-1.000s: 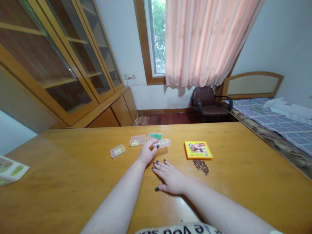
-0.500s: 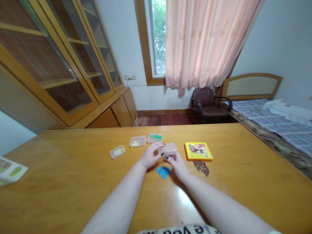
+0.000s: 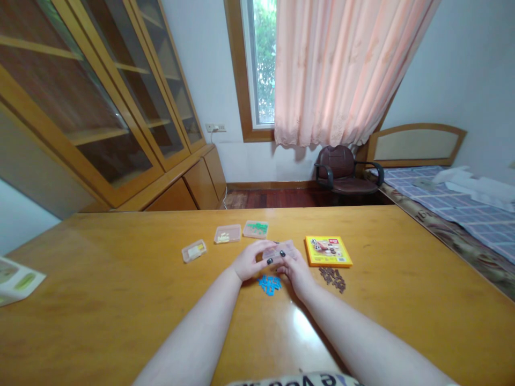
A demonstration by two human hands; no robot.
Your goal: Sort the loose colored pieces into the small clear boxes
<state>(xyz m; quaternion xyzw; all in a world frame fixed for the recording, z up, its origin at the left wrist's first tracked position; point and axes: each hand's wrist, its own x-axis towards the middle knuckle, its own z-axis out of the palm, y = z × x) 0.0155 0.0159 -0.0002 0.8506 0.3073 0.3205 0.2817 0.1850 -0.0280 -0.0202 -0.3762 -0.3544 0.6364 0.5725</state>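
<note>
Between my two hands is a small clear plastic box (image 3: 277,252), tilted above the table. My left hand (image 3: 251,261) grips its left side, the thumb along the near edge. My right hand (image 3: 295,271) is closed on its right side, with the thumb on top. Whether the lid is fully closed I cannot make out. Just below the hands lies a pile of small blue pieces (image 3: 270,284). To the right of my right hand is a heap of small brown pieces (image 3: 333,279), in front of a flat yellow box (image 3: 328,251).
Beyond my hands stand a clear box with green pieces (image 3: 256,229), another with cream pieces (image 3: 227,234), and a third with white and yellow contents (image 3: 193,251). A white printed sheet (image 3: 20,281) lies at the table's left edge. An armchair (image 3: 340,169) stands behind the wooden table (image 3: 120,300).
The clear box has tilted in my hands. My right thumb has moved up onto its top, and the right fingers have shifted beneath it.
</note>
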